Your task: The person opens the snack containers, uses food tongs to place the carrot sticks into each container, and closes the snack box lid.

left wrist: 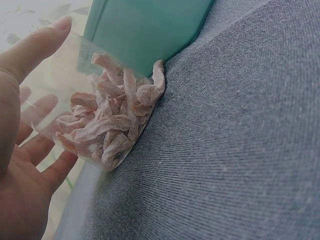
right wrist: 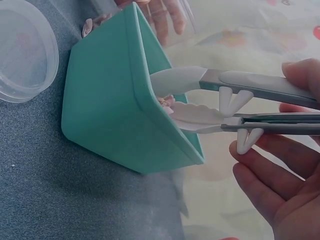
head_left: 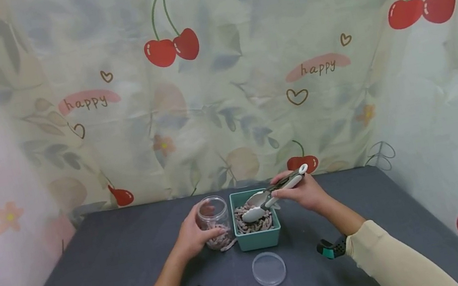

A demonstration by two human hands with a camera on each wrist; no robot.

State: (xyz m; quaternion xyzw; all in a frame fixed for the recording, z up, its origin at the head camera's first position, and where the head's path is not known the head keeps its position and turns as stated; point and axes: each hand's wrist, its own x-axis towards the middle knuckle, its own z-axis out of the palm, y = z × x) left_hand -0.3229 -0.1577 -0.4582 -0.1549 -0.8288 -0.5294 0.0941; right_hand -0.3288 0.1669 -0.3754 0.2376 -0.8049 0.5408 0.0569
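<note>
Poised over pale pink strips (head_left: 262, 225), a pair of tongs (head_left: 271, 202) dips its parted tips into the mouth of a green bin (head_left: 258, 241); whether they pinch a piece is unclear. A person's right hand (head_left: 299, 193) holds the tongs partly spread, thumb along one arm, fingers against the other. Just left of the bin, the left hand (head_left: 193, 233) curls around a clear, lidless jar (head_left: 220, 216), thumb and fingers spread to its width, with more strips inside near its base. A clear round lid (head_left: 269, 270) lies in front of the bin on the dark counter (head_left: 108, 266), before a cherry-print curtain (head_left: 224, 113).
</note>
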